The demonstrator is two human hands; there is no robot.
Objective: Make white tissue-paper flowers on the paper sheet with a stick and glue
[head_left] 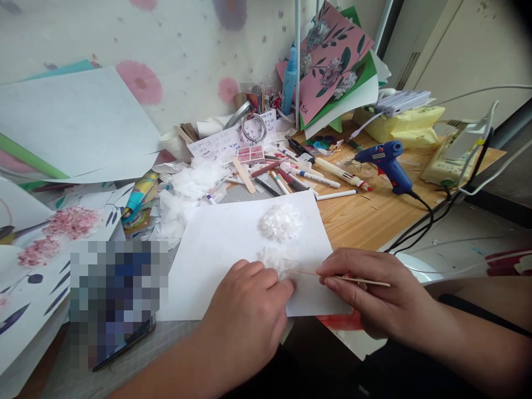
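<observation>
At the near edge of the counter (pixel 366 216), a white sheet (pixel 233 249) lies flat, and both hands work at its lower right corner. The right hand (pixel 374 291) pinches a thin wooden stick (pixel 353 279) between thumb and forefinger; the fingers are closed on it. The stick's long axis runs almost level, from 3 o'clock to 9 o'clock, its far tip pointing left into a small tuft of white paper bits (pixel 276 261). The left hand (pixel 245 318) rests knuckles-up on the sheet, fingers curled and pressed against the tuft's near side at about 6 o'clock from it; whether they actually pinch any paper I cannot tell. So the tuft sits between the two hands, touching the left fingertips and meeting the stick's tip from the right. Of the two, the left hand is the nearer to it.

A second, fuller white tuft (pixel 280 221) sits on the same sheet at 12 o'clock from the first, apart from both hands.

Farther back, at 1 o'clock, a blue glue gun (pixel 386 160) stands on the wood with its cord trailing right. Loose pens and markers (pixel 307 177) lie scattered at 12 o'clock, not in any holder. A white paper cup (pixel 174 145) at 11 o'clock leans among shredded white paper (pixel 187 188), its contents hidden.
</observation>
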